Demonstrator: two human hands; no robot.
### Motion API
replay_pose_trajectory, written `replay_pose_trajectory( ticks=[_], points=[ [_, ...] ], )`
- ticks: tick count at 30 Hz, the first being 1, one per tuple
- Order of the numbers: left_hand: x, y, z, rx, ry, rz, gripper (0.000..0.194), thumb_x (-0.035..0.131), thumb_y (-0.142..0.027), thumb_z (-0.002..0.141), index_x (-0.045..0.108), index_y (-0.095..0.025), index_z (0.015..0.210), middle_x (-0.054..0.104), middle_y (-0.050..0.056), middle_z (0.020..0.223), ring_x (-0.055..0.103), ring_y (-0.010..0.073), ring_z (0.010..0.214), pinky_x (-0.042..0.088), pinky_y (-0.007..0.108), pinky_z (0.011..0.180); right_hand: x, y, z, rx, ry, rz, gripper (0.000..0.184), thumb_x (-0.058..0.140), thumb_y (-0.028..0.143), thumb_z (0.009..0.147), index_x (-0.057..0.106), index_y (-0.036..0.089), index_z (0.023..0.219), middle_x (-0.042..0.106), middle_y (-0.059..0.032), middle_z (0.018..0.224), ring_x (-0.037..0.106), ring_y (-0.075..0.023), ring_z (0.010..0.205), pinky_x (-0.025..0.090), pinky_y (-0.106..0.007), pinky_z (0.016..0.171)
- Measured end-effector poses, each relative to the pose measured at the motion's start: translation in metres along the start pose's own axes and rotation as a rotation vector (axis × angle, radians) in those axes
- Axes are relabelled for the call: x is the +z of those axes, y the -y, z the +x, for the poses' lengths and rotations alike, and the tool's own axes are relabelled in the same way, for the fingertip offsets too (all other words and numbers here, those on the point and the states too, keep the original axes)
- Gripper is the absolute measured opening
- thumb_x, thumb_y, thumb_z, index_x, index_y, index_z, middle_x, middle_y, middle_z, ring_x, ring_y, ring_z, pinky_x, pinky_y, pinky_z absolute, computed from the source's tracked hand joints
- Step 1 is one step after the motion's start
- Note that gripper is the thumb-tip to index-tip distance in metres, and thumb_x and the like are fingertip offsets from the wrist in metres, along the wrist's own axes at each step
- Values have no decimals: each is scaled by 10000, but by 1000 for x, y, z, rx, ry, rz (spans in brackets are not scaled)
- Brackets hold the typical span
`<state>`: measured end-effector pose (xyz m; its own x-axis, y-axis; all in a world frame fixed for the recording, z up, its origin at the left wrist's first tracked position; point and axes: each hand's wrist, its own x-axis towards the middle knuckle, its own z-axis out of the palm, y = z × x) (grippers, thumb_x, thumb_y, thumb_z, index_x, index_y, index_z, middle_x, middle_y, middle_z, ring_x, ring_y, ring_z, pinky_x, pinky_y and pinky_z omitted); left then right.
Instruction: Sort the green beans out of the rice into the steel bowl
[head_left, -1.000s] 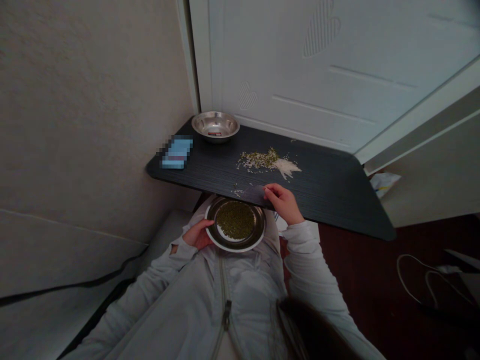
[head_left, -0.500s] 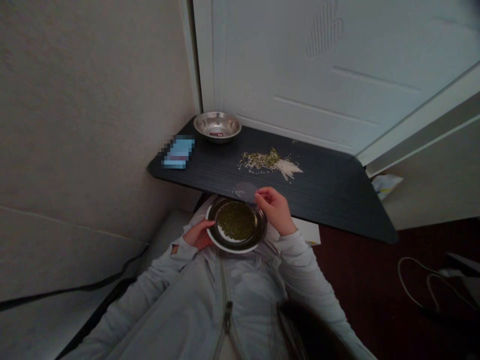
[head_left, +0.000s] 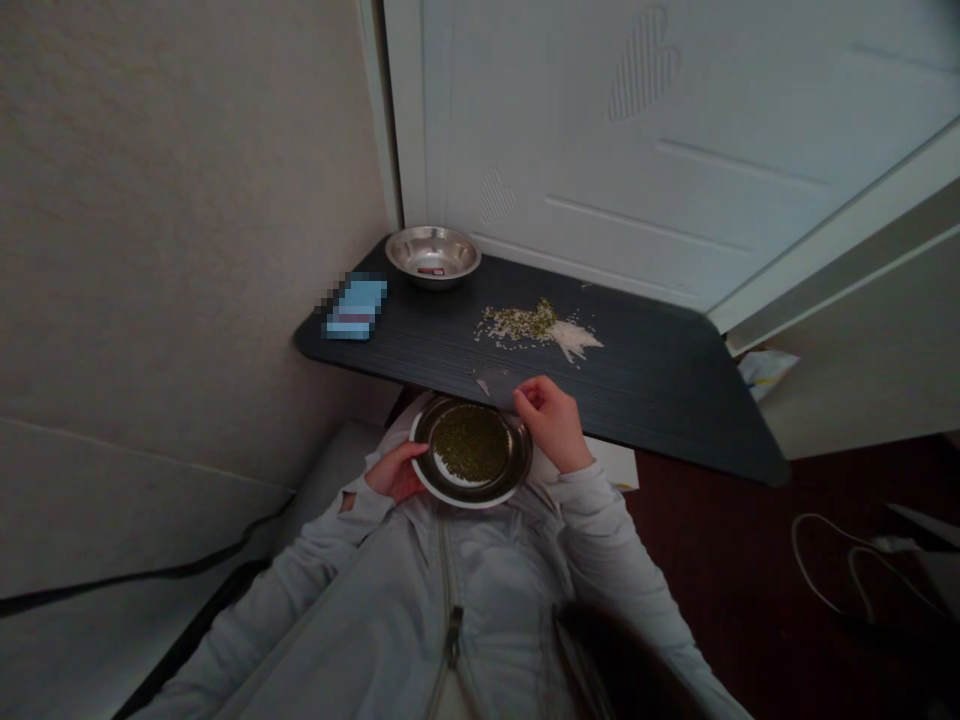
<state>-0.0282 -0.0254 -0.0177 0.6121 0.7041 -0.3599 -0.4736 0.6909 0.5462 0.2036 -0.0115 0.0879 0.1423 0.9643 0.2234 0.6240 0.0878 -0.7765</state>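
My left hand (head_left: 397, 472) grips the left rim of a steel bowl (head_left: 519, 470), thumb over the edge. The bowl is on my lap below the table edge and holds small green beans (head_left: 471, 444), which look like mung beans. At the table's front edge, my right hand (head_left: 553, 421) is closed, thumb and fingers pinching a thin, see-through plastic piece (head_left: 501, 386). A few white grains (head_left: 482, 385) lie by that piece's left side. Farther back on the table is a loose pile of mixed green beans (head_left: 537, 320) and white rice-like grains (head_left: 576, 338).
A second steel bowl (head_left: 433, 255) stands at the back left of the dark table (head_left: 660, 385). Near the left edge lies a phone-like object with a blurred blue screen (head_left: 357, 308). A white door (head_left: 540, 130) is behind the table; a wall (head_left: 187, 250) is at left.
The plastic piece has shifted slightly at the table edge, and the white grains by it lie closer together. Both hands keep nearly the same place; the bowl stays on my lap.
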Motion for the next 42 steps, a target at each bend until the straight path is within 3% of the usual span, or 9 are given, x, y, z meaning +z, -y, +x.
replay_pose_trajectory(
  ticks=[9, 17, 25, 32, 42],
  points=[
    [-1, -1, 1, -23, 24, 11, 427, 550, -292, 726, 584, -189, 1139, 698, 77, 1075, 447, 312, 1218, 278, 464, 1042, -6, -11, 9, 46, -46, 62, 158, 509, 346, 748, 546, 193, 741, 578, -4, 636, 545, -142, 568, 417, -258, 558],
    [-5, 1, 1, -24, -14, 11, 437, 553, -297, 724, 573, -195, 1148, 720, 75, 1012, 439, 319, 1224, 272, 486, 1043, -3, -4, 18, -31, 14, 37, 190, 487, 365, 768, 576, 198, 787, 600, -12, 672, 545, -145, 592, 409, -258, 578],
    [-1, 0, 0, -28, -23, -8, 409, 557, -287, 721, 593, -199, 1119, 734, 71, 959, 461, 315, 1206, 267, 490, 1043, -3, -8, 13, -12, 36, 27, 182, 491, 361, 766, 578, 201, 772, 595, -9, 647, 542, -148, 574, 406, -258, 560],
    [17, -5, -3, -4, -171, -65, 301, 576, -221, 687, 656, -191, 976, 757, 27, 793, 539, 278, 1131, 297, 447, 1040, 3, -3, 15, -55, 49, 10, 178, 487, 340, 777, 579, 188, 768, 599, -6, 652, 553, -139, 585, 401, -249, 575],
    [28, -10, -5, 75, -282, -96, 330, 504, -164, 730, 626, -162, 1036, 752, 31, 736, 570, 248, 1095, 380, 420, 989, 12, 0, 27, -93, 97, 18, 183, 487, 327, 779, 586, 173, 775, 570, 4, 638, 524, -124, 583, 381, -231, 568]
  ],
)
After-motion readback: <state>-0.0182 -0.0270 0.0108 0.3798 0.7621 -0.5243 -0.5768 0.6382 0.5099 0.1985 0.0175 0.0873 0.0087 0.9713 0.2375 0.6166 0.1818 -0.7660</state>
